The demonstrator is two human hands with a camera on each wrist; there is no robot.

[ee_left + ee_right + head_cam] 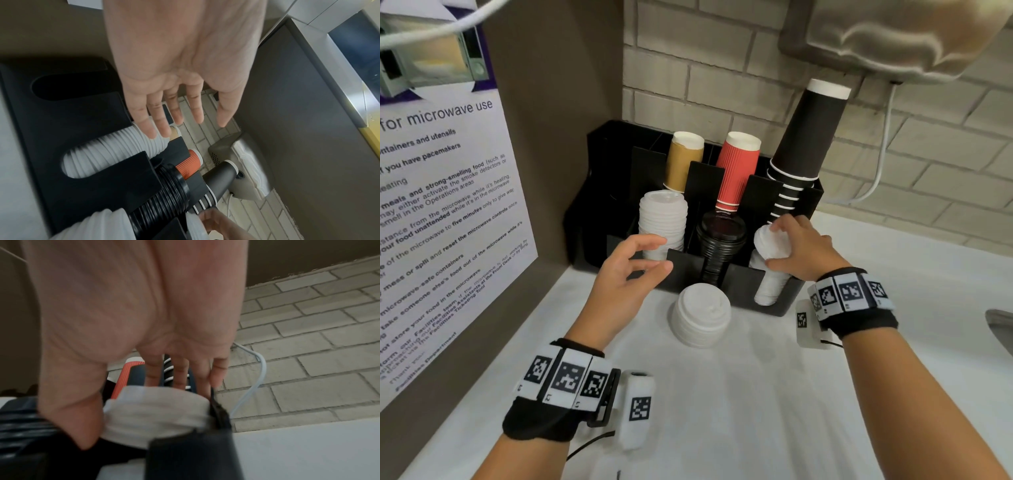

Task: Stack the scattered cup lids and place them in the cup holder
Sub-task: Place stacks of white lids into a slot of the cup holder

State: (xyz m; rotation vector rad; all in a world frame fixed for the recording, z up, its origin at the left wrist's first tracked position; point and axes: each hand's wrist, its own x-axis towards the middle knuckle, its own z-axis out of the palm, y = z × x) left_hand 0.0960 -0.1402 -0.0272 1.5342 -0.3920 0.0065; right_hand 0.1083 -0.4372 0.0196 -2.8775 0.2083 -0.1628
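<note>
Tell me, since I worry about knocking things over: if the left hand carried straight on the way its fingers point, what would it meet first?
Probably the tall white lid stack in the holder's left front slot; the left hand already sits close before it, though depth is unclear.

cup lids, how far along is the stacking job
Partly done. White and black lid stacks already fill two holder slots. The right hand is setting a white stack into the right slot. One stack waits on the counter; the left hand is empty.
</note>
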